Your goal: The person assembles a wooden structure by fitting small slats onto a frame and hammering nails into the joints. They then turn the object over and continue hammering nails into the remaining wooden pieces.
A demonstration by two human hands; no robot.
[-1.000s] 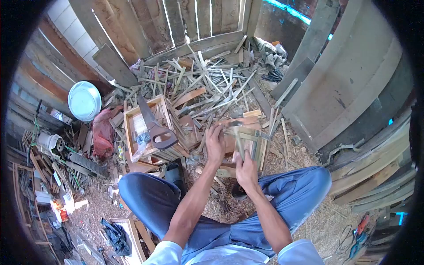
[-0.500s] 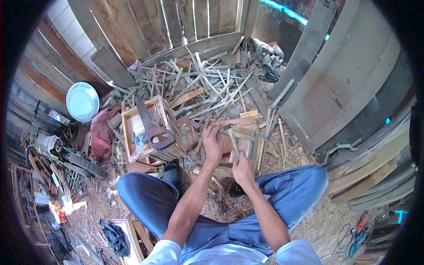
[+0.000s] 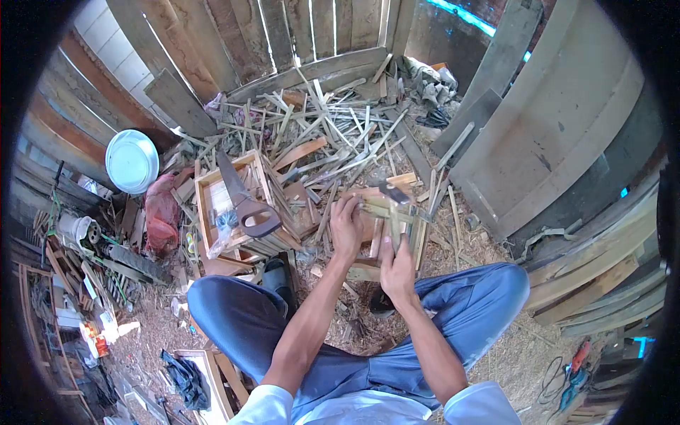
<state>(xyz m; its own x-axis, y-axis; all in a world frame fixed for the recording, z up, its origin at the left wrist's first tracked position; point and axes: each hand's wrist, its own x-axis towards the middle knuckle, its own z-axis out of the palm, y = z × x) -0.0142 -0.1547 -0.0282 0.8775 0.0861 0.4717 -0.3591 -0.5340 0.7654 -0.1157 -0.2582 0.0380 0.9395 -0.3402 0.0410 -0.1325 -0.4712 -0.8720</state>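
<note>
My right hand (image 3: pixel 398 268) is closed round the handle of a hammer (image 3: pixel 394 195), whose dark head is raised over the far side of a small wooden frame (image 3: pixel 365 272). At the frame's far left corner, my left hand (image 3: pixel 346 223) has its fingers pinched together against the wood; whatever lies between the fingertips is too small to make out. The frame rests on the floor between my feet.
A handsaw (image 3: pixel 244 202) lies across a wooden crate (image 3: pixel 205 205) on the left, beside a plastic bag (image 3: pixel 224 230). Wood strips (image 3: pixel 333 134) are heaped beyond. A white basin (image 3: pixel 132 162) leans at the left wall; a power tool (image 3: pixel 575 379) lies lower right.
The hammer has lifted away from my left fingertips and swung to the right, its head now higher. My right hand has shifted slightly right; my left hand stays nearly in place.
</note>
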